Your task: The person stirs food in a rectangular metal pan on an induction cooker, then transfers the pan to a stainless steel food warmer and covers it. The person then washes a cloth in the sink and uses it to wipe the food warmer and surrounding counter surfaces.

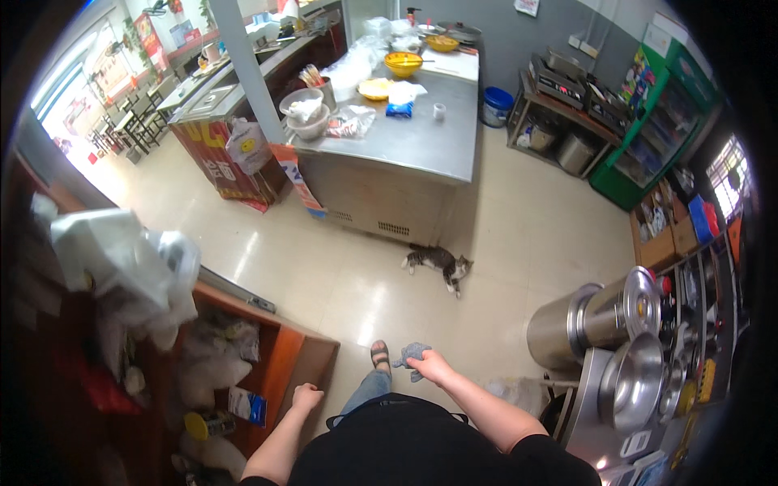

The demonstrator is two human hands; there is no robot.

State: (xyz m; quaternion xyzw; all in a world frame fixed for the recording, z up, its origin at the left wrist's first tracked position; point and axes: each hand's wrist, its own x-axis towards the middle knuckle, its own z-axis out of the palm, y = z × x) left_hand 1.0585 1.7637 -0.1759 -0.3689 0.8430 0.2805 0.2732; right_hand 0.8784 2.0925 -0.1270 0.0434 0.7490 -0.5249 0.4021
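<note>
My right hand [430, 366] grips a crumpled grey cloth [416, 352] in front of my body, above the tiled floor. To the left, my left hand [307, 397] hangs with its fingers curled in and nothing visible in it. It is close to the side of a reddish-brown wooden cabinet [304, 364]. Ahead on the floor a tabby-and-white cat [439, 260] lies on its side. It rests at the foot of a steel worktable [389, 200].
Yellow bowls [403, 64], plastic bags and a small white cup [439, 111] stand on the worktable. Steel stockpots [556, 328] and a large steel basin [632, 383] are at right. Beyond are a blue bucket [497, 106] and a green fridge [656, 121]. Plastic bags [115, 255] hang over the cabinet.
</note>
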